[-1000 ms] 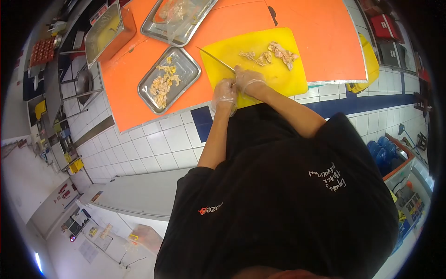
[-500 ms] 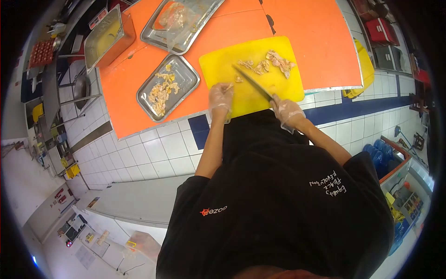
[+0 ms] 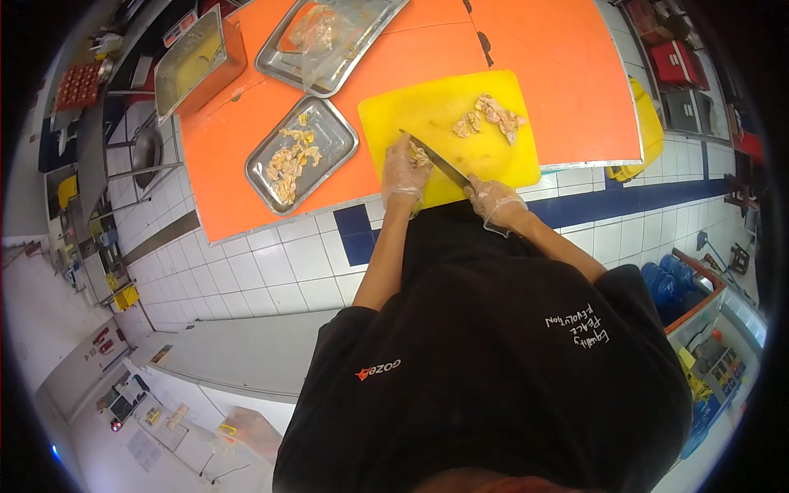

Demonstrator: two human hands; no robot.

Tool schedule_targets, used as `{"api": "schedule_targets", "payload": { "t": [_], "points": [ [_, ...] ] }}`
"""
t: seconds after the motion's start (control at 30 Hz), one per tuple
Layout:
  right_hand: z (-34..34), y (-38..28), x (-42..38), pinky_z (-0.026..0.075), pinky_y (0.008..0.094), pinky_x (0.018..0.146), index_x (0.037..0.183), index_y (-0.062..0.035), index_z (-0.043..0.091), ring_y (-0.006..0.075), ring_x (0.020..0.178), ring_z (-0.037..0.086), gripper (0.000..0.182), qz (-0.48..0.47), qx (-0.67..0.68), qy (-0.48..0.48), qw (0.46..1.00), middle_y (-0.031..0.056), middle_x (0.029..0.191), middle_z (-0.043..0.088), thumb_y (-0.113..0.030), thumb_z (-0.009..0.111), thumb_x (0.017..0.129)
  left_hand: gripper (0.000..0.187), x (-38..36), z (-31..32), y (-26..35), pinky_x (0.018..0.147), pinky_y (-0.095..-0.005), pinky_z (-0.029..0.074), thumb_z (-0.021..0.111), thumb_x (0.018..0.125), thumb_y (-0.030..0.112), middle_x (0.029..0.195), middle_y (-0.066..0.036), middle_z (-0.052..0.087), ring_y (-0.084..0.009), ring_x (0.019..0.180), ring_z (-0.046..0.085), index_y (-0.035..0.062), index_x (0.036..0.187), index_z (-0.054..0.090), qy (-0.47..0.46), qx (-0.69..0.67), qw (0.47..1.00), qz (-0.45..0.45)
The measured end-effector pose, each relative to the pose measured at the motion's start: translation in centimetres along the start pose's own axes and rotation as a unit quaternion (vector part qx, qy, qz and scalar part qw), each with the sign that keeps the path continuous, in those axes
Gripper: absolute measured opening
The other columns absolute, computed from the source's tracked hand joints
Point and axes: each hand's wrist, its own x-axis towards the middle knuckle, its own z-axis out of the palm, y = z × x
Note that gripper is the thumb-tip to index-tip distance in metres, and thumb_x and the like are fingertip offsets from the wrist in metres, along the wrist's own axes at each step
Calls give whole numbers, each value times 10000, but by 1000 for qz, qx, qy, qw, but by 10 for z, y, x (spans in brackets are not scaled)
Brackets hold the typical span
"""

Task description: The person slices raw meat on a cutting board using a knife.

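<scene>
In its clear plastic glove, my right hand (image 3: 496,202) grips a knife (image 3: 444,166) by the handle, the blade slanting over the yellow cutting board (image 3: 493,168). My left hand (image 3: 403,174), gloved too, is closed with bent fingers at the board's left edge, against a small piece of chicken (image 3: 420,155) beside the blade. Farther back on the board lie more pale chicken pieces (image 3: 500,117). Left of the board, a small metal tray (image 3: 328,141) holds cut chicken pieces (image 3: 285,171).
The work table has an orange top (image 3: 567,90). A larger metal tray (image 3: 329,85) with a plastic bag (image 3: 316,37) on it stands behind the small one. At the far left is a deep metal container (image 3: 191,103) with yellowish contents.
My left hand has moved right onto the board, taking chicken along beside the blade. The knife has shifted down and left. Fewer pieces lie in the board's middle.
</scene>
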Motion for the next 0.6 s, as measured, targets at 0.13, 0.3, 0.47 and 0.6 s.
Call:
{"api": "schedule_targets", "payload": {
  "t": [0.13,0.3,0.47,0.6],
  "points": [
    [6,14,-2,544,605,970,1332,-25,581,505,1094,716,404,12,32,69,997,306,1114,760,-360,416,1176,600,2,8,-10,983,-450,614,826,873,241,1344,-154,689,-344,1083,743,121,1446,696,59,123,981,141],
    [-4,26,-11,534,606,1003,1387,-20,585,518,1126,703,457,40,74,92,992,330,1166,747,-387,415,1175,236,32,3,-22,955,-482,617,726,947,233,1244,-164,765,-379,1161,744,127,1125,838,18,155,984,88],
    [13,58,-7,528,596,1040,1513,45,560,524,1165,697,639,62,86,202,974,354,1230,735,-468,383,1175,254,62,-68,-39,879,-475,623,720,958,240,1129,-150,797,-348,1045,777,120,1159,819,35,366,930,17],
    [-9,54,-22,534,583,1047,1557,73,518,519,1188,694,685,131,95,168,972,358,1256,729,-475,365,1176,313,34,-155,-6,982,-461,602,700,970,196,1217,-156,740,-354,1142,730,68,1247,771,215,46,975,-46]
  ]
}}
